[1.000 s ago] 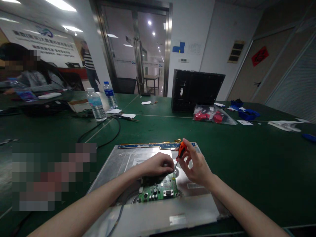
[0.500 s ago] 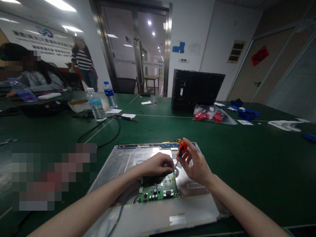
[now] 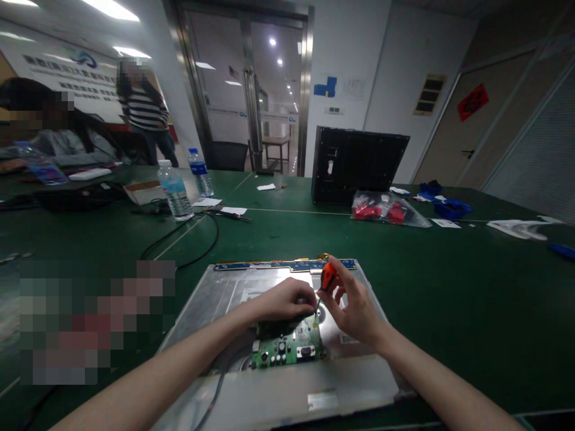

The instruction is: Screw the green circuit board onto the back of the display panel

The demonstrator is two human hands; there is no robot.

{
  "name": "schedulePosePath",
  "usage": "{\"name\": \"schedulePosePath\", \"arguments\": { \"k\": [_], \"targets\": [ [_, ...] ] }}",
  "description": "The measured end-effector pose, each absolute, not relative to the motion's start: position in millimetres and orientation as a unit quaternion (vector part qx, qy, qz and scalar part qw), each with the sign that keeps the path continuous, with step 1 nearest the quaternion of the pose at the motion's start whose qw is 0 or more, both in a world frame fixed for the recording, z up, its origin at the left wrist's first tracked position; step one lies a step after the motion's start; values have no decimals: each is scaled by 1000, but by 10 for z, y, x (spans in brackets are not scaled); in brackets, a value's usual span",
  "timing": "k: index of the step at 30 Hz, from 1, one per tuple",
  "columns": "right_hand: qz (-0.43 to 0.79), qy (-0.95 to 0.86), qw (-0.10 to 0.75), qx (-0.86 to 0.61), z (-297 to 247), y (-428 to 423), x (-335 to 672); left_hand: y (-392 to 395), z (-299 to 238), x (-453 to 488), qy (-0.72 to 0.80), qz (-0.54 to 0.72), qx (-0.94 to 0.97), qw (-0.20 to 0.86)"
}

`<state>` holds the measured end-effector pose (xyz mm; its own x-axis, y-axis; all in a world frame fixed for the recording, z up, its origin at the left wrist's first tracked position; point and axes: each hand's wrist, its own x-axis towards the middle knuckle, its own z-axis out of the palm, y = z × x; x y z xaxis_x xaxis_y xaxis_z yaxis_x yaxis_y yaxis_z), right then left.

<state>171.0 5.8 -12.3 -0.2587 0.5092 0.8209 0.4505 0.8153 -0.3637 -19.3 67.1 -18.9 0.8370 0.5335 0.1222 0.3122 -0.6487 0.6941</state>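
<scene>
An orange and black screwdriver (image 3: 328,277) is pinched by its handle in my right hand (image 3: 354,305). Its thin shaft points down at the upper right corner of a green circuit board (image 3: 287,347). Beside the tip, my left hand (image 3: 290,299) has its fingers curled together over the board's upper edge; whatever they may hold is hidden. The board lies on the silvery metal back of a display panel (image 3: 206,299), which has a blue circuit strip (image 3: 256,266) along its far edge. A grey cable (image 3: 218,395) runs down the panel's left part.
A black monitor casing (image 3: 359,164) stands farther back, with a plastic bag of red parts (image 3: 386,209) before it. Water bottles (image 3: 176,191), a black cable (image 3: 215,239) and papers lie to the left. Blue trays (image 3: 451,208) sit at far right. Two people are across the table.
My right hand and the screwdriver have shifted slightly left and down, the handle tilting a little. My left hand stays where it was. A standing person in the background has moved left.
</scene>
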Motion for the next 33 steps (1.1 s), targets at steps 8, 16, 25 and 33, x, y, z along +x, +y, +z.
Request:
{"name": "schedulePosePath", "arguments": {
  "k": [8, 16, 25, 33],
  "targets": [
    [53, -774, 526, -347, -129, 61, 1750, 655, -152, -201, 234, 150, 897, 344],
    [57, -773, 522, -355, -102, 63, 1760, 660, -143, -201, 226, 146, 900, 344],
    [92, -776, 427, -454, 162, 75, 1673, 660, -183, -189, 239, 161, 890, 353],
    [-32, -756, 452, -473, 217, 165, 1572, 643, -167, -191, 233, 166, 892, 351]
  ]
}}
